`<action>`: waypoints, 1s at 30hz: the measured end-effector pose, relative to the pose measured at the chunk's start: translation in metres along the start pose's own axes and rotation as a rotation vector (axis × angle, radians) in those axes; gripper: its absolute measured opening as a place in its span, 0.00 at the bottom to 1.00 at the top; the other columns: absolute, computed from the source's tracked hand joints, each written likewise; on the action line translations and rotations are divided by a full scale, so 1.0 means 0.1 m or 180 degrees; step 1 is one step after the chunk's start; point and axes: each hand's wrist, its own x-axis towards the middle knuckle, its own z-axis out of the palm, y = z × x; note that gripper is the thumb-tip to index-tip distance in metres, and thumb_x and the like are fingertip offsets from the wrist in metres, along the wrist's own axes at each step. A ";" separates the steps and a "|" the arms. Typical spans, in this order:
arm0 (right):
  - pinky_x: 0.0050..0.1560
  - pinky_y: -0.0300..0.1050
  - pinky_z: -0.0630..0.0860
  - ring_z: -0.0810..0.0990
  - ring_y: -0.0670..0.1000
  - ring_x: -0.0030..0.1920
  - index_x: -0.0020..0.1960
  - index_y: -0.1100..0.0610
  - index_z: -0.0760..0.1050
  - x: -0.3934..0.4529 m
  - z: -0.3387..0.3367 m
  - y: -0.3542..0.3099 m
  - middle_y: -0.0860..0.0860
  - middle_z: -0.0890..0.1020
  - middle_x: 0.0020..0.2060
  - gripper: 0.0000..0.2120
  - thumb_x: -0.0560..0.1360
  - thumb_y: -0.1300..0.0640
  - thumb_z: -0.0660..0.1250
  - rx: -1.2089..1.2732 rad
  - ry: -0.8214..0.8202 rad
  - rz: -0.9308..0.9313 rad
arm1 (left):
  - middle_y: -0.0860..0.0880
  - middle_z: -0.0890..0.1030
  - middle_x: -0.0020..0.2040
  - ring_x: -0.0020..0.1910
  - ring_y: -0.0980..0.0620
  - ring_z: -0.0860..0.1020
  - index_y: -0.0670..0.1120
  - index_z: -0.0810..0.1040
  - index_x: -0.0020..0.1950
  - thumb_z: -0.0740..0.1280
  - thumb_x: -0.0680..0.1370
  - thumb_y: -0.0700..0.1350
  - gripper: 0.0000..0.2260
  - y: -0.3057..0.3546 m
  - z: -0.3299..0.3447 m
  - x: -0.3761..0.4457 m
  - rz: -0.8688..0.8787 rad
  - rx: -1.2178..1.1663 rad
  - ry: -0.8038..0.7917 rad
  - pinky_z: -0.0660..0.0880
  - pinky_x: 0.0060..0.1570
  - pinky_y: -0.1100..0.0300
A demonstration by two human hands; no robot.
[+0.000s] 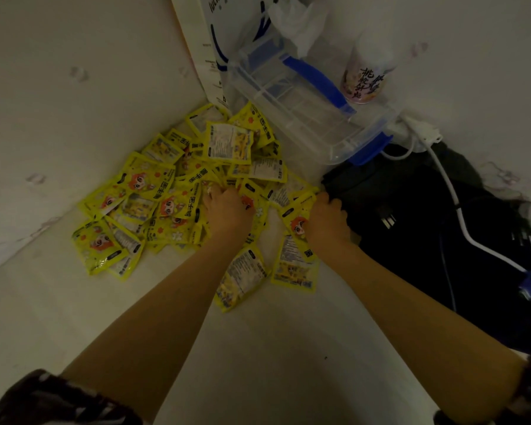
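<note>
Nearest the camera, dark patterned sleeves [43, 397] sit at the bottom corners, and two bare forearms stretch away across the white surface [273, 348]. Further out come the first yellow packets [154, 179], two of them lying flat between the forearms, printed backs up. Just beyond those, the left hand [227, 210] is down in the middle of the heap, knuckles up, fingers pressed together and curled round packets, tips buried among them. The right hand [328, 216] is at the heap's right edge, on a packet with a red cartoon face. Its fingers are curled under, but I cannot tell whether they actually pinch it. That hand sits just beside a black cloth [426, 240] bunched up on the right, with a white cable [460, 216] trailing over it.

The bulk of the heap spreads out to the left and far side of the hands, overlapping every which way, right up to the wall. Farther back, touching the heap's far edge, stands a clear plastic box [307, 124] with blue latches. A white bottle [368, 78] is behind it on the right, a paper bag [196, 41] leans on the left, and a crumpled white plastic bag [298, 23] is farthest of all.
</note>
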 end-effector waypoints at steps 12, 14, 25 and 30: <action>0.53 0.63 0.76 0.77 0.63 0.54 0.63 0.56 0.59 -0.11 -0.14 0.00 0.60 0.77 0.53 0.23 0.74 0.57 0.67 0.0701 0.0085 -0.0196 | 0.45 0.70 0.33 0.31 0.48 0.68 0.40 0.70 0.35 0.68 0.75 0.44 0.13 -0.18 -0.24 -0.25 -0.0063 -0.1134 0.0224 0.63 0.26 0.63; 0.50 0.61 0.77 0.78 0.61 0.50 0.60 0.55 0.60 -0.19 -0.22 0.02 0.57 0.78 0.52 0.23 0.73 0.53 0.70 0.0957 0.0101 -0.0247 | 0.47 0.74 0.38 0.34 0.50 0.73 0.38 0.74 0.44 0.70 0.74 0.42 0.09 -0.23 -0.31 -0.34 -0.0141 -0.1457 0.0172 0.73 0.33 0.60; 0.48 0.46 0.74 0.80 0.60 0.54 0.56 0.62 0.78 -0.83 -0.08 0.36 0.60 0.82 0.54 0.13 0.74 0.58 0.69 0.1993 -0.0218 0.0369 | 0.45 0.84 0.42 0.37 0.44 0.82 0.47 0.81 0.46 0.74 0.71 0.38 0.06 -0.77 -0.33 -1.04 -0.0718 -0.2291 -0.0928 0.82 0.40 0.46; 0.44 0.44 0.72 0.81 0.59 0.51 0.54 0.60 0.80 -0.85 0.09 0.45 0.60 0.83 0.52 0.10 0.75 0.58 0.69 0.2112 -0.0193 0.0615 | 0.46 0.83 0.40 0.33 0.50 0.78 0.49 0.81 0.45 0.72 0.73 0.40 0.04 -0.89 -0.19 -1.10 -0.0579 -0.1963 -0.0922 0.78 0.37 0.54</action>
